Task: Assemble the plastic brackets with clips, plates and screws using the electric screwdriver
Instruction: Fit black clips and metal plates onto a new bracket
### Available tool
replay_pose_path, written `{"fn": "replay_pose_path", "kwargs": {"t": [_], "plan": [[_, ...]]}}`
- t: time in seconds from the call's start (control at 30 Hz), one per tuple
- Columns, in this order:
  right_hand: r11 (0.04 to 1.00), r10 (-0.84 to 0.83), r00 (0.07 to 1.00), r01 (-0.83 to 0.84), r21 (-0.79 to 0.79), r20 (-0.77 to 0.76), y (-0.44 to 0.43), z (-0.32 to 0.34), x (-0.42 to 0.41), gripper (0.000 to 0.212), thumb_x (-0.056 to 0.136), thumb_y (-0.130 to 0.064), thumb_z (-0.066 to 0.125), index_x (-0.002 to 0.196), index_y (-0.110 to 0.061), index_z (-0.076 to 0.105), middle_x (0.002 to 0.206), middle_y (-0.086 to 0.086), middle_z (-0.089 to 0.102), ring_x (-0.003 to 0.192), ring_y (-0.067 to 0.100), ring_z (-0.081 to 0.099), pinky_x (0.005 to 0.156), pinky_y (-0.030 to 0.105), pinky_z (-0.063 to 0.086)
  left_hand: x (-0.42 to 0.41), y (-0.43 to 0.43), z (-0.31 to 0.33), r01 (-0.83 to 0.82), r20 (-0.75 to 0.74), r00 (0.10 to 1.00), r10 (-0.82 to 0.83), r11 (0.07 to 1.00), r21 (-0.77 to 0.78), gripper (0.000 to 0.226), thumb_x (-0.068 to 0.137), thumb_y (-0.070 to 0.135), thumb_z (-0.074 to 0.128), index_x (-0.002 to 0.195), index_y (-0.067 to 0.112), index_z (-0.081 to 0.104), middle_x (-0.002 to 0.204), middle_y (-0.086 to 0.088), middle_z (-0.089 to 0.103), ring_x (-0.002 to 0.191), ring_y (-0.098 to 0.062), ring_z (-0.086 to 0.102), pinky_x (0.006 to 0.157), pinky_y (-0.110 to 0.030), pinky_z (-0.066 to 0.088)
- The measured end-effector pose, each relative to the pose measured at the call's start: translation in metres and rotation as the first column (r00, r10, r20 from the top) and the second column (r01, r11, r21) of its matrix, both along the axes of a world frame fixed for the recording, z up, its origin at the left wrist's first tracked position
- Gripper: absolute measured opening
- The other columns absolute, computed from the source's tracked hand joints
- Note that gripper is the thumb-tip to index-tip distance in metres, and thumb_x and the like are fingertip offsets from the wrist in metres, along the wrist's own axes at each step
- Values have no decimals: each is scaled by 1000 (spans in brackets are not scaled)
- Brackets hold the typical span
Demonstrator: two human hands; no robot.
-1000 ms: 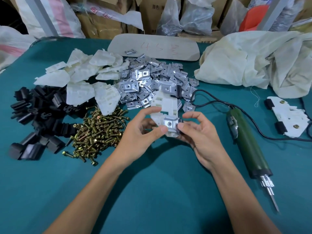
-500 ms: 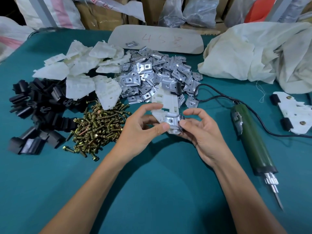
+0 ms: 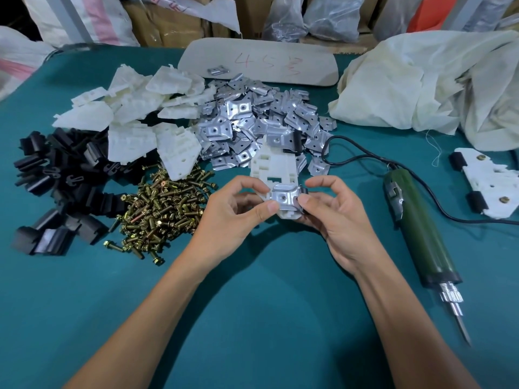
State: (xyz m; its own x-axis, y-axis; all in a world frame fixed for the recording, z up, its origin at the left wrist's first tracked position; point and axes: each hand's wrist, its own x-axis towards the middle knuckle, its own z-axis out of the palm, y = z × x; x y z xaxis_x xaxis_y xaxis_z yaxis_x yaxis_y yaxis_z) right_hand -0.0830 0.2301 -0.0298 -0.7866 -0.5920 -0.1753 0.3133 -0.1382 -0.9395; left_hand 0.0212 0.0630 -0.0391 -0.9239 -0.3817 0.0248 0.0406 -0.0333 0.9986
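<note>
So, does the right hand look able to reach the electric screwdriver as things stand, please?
Probably yes: the screwdriver lies uncovered beside the right hand, only bare table between. But the hand holds the bracket and must let go first.

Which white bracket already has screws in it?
The bracket lying alone at far right: two brass screws and black clips fitted. The held bracket and piled ones show no screws.

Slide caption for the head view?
Left hand and right hand hold a metal plate on a white bracket; electric screwdriver lies nearby.
</note>
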Motion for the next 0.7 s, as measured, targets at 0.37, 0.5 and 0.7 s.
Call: {"fn": "replay_pose_path", "kwargs": {"t": [0.37,0.5,0.7], "plan": [[1000,-2,1000,2,-13,-13,0,1,1,33,80,-13,76,109,-15,60,82,4,75,74,15,72,70,24,59,2,-3,1,0,20,1000,0,1000,1,23,76,32,88,89,30,68,78,-3,73,68,-14,62,65,-20,48],[1000,-2,999,1,-16,-48,0,0,2,24,80,-12,77,102,-18,69,83,8,71,75,17,72,72,26,59,3,-4,1,5,18,1000,-6,998,57,25,69,32,87,86,31,69,80,-3,72,75,-20,64,73,-30,52],[1000,-22,993,23,6,-116,-1,-1,3,23,76,-17,79,97,-24,72,91,13,69,83,23,67,79,30,58,2,-3,0,20,11,1000,-22,988,155,26,73,13,84,85,30,69,77,-2,71,74,-18,65,77,-27,52]]}}
